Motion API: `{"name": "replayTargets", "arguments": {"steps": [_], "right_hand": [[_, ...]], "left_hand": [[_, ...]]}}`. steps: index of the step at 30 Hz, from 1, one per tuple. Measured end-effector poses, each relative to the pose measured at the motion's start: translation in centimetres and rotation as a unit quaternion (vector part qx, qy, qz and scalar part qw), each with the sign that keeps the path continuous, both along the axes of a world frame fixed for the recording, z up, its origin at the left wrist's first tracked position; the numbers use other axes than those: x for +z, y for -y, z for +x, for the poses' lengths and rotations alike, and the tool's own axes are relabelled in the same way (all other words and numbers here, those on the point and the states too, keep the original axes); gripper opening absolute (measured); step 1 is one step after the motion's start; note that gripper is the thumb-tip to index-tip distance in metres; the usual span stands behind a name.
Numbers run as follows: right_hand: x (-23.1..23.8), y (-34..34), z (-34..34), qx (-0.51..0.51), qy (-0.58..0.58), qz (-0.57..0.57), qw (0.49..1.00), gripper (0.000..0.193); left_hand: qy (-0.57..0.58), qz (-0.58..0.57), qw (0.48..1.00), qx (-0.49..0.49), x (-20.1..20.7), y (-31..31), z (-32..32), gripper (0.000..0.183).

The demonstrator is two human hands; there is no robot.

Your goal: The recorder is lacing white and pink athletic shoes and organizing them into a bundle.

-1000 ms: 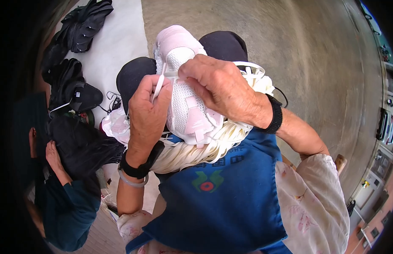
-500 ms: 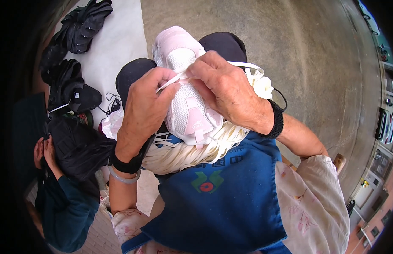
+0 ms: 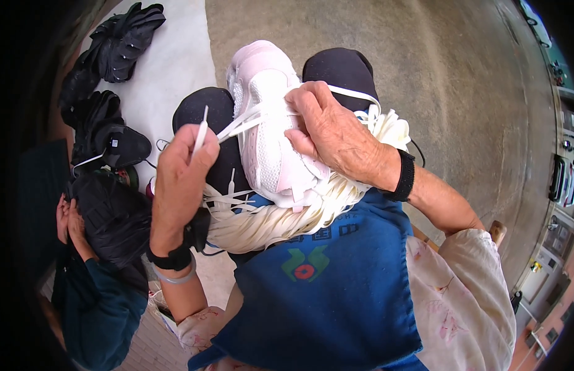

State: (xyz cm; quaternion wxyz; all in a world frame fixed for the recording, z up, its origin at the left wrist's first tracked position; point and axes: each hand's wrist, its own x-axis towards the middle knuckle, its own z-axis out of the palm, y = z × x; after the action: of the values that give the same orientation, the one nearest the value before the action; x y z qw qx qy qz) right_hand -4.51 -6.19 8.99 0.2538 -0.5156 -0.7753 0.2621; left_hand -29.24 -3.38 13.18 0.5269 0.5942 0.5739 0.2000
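A pale pink and white sneaker (image 3: 265,154) rests between my knees, its side turned up. My left hand (image 3: 183,170) is left of it, thumb and finger pinched on a white shoelace (image 3: 240,125) whose tip sticks up above them. That lace runs in strands to the sneaker's lacing area. My right hand (image 3: 339,133) lies over the sneaker's right side with bent fingers gripping it; the fingertips are partly hidden. Another length of lace loops out beyond the right hand. Below the sneaker, a thick bundle of white laces (image 3: 268,229) lies across my lap on the blue apron (image 3: 324,297).
At left, black shoes (image 3: 123,46) lie in rows on a white sheet (image 3: 182,55). A co-worker's hands (image 3: 69,219) are beside a black bundle (image 3: 111,216). Concrete floor (image 3: 423,74) stretches ahead and right.
My left hand has moved left and down, away from the sneaker, drawing the lace out with it. The right hand shifted slightly down and right. The sneaker has turned a little onto its side.
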Motion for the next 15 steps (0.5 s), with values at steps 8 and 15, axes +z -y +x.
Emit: {"name": "replayTargets", "arguments": {"steps": [8,15], "right_hand": [[3.3,-0.7,0.0,0.029,0.019,0.159,0.987,0.036],[4.2,-1.2,-4.4,0.097,-0.165,0.035,0.981,0.028]], "left_hand": [[0.083,-0.014,0.996,0.025,1.2,2.0,0.3,0.018],[0.098,0.006,0.995,0.005,1.5,2.2,1.2,0.016]]}}
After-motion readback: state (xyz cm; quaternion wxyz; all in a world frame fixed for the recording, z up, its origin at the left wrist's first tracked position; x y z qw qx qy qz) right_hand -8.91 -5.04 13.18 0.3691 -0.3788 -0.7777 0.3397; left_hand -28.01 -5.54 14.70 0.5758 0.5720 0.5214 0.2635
